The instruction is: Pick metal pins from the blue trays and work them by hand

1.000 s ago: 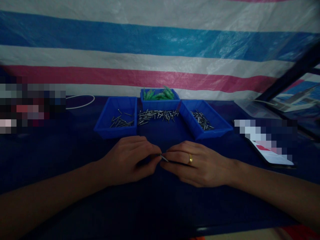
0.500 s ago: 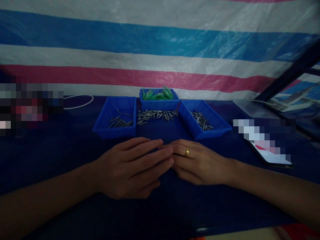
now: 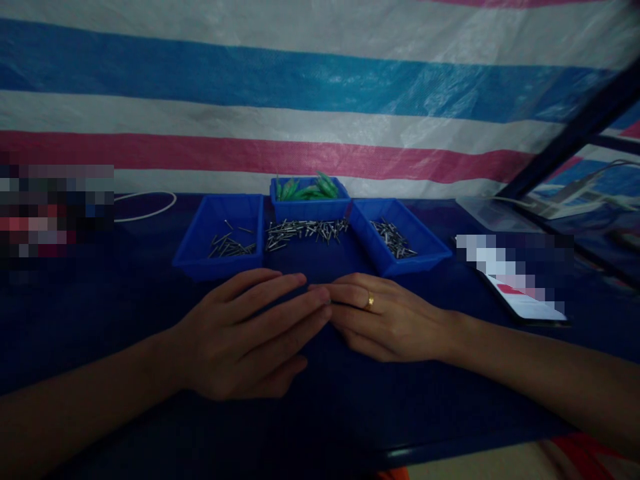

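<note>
My left hand (image 3: pixel 255 337) lies low over the dark blue table with its fingers stretched and slightly apart. Its fingertips meet the front fingers of my right hand (image 3: pixel 385 319), which wears a gold ring (image 3: pixel 371 301) and has its fingers pressed together. Whatever may be between the right fingertips is hidden. Beyond the hands, thin metal pins (image 3: pixel 307 231), like rivets or nails, lie loose in a row on the table. More pins are in the left blue bin (image 3: pixel 220 267) and the right blue bin (image 3: pixel 420 261).
A third blue bin (image 3: pixel 310 211) behind the pins holds green plastic-wrapped items (image 3: pixel 307 191). At right lies a phone (image 3: pixel 535 303), partly blurred out. A white cable (image 3: pixel 150 195) loops at the left. Striped sheeting (image 3: pixel 320 80) hangs behind the table.
The whole view has shifted slightly, so bins and hands appear a little further left. The left fingers have slid slightly against the right ones; both hands remain together.
</note>
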The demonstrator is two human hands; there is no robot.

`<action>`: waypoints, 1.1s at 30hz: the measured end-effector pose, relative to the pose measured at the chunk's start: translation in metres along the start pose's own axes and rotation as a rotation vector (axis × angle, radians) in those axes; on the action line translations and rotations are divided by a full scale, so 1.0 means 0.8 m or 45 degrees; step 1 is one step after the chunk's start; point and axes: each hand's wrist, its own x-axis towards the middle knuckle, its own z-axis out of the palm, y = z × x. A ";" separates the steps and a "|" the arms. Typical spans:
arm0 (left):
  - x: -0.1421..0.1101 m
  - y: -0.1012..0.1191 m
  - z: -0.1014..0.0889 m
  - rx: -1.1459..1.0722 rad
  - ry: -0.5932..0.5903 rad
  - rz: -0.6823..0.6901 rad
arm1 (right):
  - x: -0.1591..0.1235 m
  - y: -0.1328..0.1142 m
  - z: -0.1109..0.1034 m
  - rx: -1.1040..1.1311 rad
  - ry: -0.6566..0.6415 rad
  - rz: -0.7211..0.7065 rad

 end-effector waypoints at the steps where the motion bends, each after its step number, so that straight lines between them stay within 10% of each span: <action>1: 0.000 0.000 0.000 -0.001 -0.005 -0.001 | 0.000 0.000 0.000 -0.005 -0.001 0.000; 33: 0.000 -0.003 -0.007 0.058 -0.067 0.328 | -0.004 0.003 0.001 0.011 -0.038 -0.042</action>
